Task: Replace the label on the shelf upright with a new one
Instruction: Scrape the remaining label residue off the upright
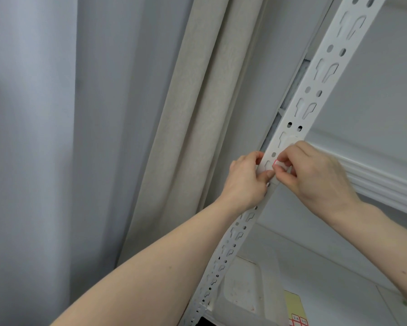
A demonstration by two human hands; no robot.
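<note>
At the bottom of the frame, two bare forearms enter from the lower left and the lower right and rise toward the middle. Near the lower right edge a translucent plastic lid lies on a lower shelf, and beside it a sheet of red-bordered labels is cut by the bottom edge. The white perforated shelf upright runs diagonally from the bottom centre to the upper right corner. At mid-frame the left hand holds the upright from its left side, with the thumb pressed on its front face and the other fingers curled around its left edge. The right hand comes from the right, and its fingers pinch a small label with a red border, which lies against the front of the upright, just beside the left thumb. Left of the upright hang a beige curtain and a grey curtain; there is open room there. Behind the right hand runs a white shelf beam.
</note>
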